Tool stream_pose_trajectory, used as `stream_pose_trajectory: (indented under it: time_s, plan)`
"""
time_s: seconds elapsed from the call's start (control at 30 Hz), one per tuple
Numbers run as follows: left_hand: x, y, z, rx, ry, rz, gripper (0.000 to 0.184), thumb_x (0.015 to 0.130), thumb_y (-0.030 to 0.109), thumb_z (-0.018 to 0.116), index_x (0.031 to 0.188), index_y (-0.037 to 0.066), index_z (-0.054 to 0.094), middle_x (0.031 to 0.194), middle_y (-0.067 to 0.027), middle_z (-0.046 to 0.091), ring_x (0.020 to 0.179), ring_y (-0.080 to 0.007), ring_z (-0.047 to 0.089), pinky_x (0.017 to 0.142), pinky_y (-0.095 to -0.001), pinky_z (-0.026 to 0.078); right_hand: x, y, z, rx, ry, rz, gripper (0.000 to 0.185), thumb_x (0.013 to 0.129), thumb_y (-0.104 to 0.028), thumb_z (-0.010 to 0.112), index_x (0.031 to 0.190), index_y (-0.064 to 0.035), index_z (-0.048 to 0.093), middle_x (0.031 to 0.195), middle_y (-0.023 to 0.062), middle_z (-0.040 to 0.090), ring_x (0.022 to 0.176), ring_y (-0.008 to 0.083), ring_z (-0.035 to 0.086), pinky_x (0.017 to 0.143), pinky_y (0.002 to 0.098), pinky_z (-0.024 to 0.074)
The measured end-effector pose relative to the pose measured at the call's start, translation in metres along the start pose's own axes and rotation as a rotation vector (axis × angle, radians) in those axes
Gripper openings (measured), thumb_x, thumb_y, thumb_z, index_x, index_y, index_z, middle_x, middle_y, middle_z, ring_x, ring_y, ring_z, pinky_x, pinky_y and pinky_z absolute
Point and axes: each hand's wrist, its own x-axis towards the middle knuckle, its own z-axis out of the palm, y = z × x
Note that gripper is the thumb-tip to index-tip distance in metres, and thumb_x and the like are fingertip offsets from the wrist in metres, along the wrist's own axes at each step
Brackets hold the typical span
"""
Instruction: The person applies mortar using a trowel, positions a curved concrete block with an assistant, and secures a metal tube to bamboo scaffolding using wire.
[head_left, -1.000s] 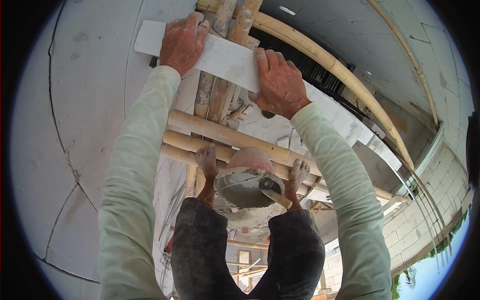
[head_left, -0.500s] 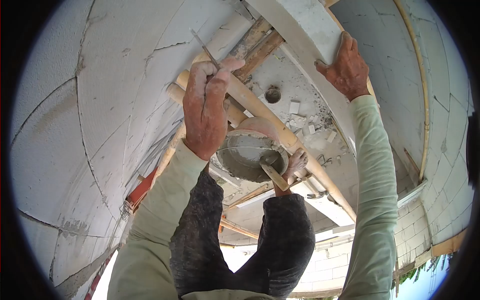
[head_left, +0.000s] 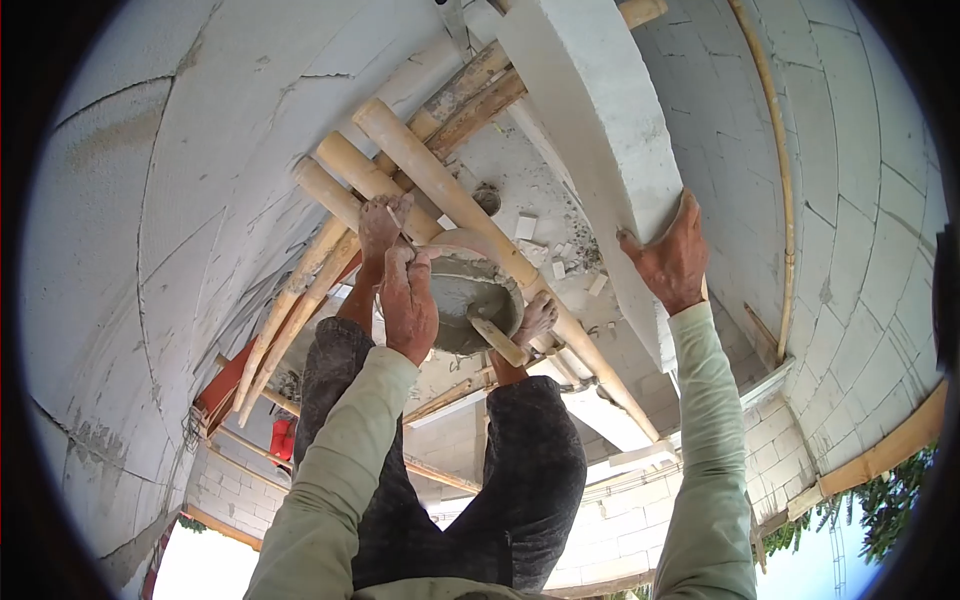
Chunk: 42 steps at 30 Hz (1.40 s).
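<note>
My left hand (head_left: 408,305) is closed around a thin, pencil-like stick (head_left: 403,232), whose upper end pokes out above the fingers. It is beside a bucket (head_left: 462,345) of wet grey mortar. A trowel with a wooden handle (head_left: 498,343) rests in the bucket, its blade hidden in the mortar. Higher on the right, my right hand (head_left: 672,258) grips the lower end of a long white lightweight block (head_left: 610,130), thumb on one face and fingers over the far edge.
Bamboo poles (head_left: 440,175) lie below me, with my bare feet (head_left: 538,316) on them. Far below, block scraps (head_left: 526,226) and a small round container (head_left: 486,198) lie on the floor. Block walls rise on the left (head_left: 240,150) and right (head_left: 830,200).
My left hand has lowered with the stick, coming down beside the bucket. My right hand and the white block appear lower and more of the block shows. The view has shifted.
</note>
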Motion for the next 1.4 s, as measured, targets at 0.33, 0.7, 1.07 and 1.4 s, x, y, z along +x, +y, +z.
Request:
stream_pose_trajectory:
  time_s: [0.33, 0.7, 1.07, 1.4]
  plan:
    - [0.003, -0.006, 0.028, 0.172, -0.197, 0.204, 0.013, 0.092, 0.012, 0.047, 0.094, 0.004, 0.057, 0.091, -0.0152, 0.053, 0.088, -0.0333, 0.055, 0.079, -0.0389, 0.043, -0.19, 0.064, -0.007, 0.014, -0.012, 0.425, 0.097, 0.059, -0.026, 0.08, 0.131, 0.0126, 0.028, 0.117, 0.0318, 0.046, 0.103, 0.0477, 0.052, 0.087, 0.048, 0.046]
    - [0.004, -0.016, 0.047, 0.174, -0.262, 0.196, 0.018, 0.093, 0.013, 0.045, 0.09, 0.0, 0.056, 0.09, -0.0162, 0.056, 0.086, -0.032, 0.053, 0.084, -0.0373, 0.042, -0.325, 0.06, 0.062, 0.247, -0.096, 0.872, 0.098, 0.06, -0.027, 0.08, 0.132, 0.0119, 0.027, 0.118, 0.0279, 0.046, 0.108, 0.045, 0.05, 0.089, 0.0479, 0.0445]
    - [0.012, -0.012, 0.071, 0.225, -0.27, 0.215, 0.018, 0.095, 0.015, 0.044, 0.094, -0.001, 0.052, 0.087, -0.0095, 0.059, 0.082, -0.0194, 0.056, 0.08, -0.0307, 0.045, -0.392, 0.039, 0.152, 0.453, 0.055, 1.15, 0.105, 0.059, -0.032, 0.08, 0.137, 0.009, 0.024, 0.13, 0.0313, 0.041, 0.12, 0.0458, 0.044, 0.1, 0.0473, 0.0388]
    - [0.022, -0.002, 0.084, 0.295, -0.303, 0.253, 0.016, 0.094, 0.016, 0.046, 0.091, 0.0, 0.051, 0.087, -0.0074, 0.059, 0.08, -0.0149, 0.054, 0.077, -0.0294, 0.047, -0.396, 0.024, 0.191, 0.511, 0.229, 1.204, 0.103, 0.059, -0.036, 0.08, 0.133, 0.0129, 0.028, 0.123, 0.0325, 0.044, 0.115, 0.0462, 0.046, 0.1, 0.0486, 0.0374]
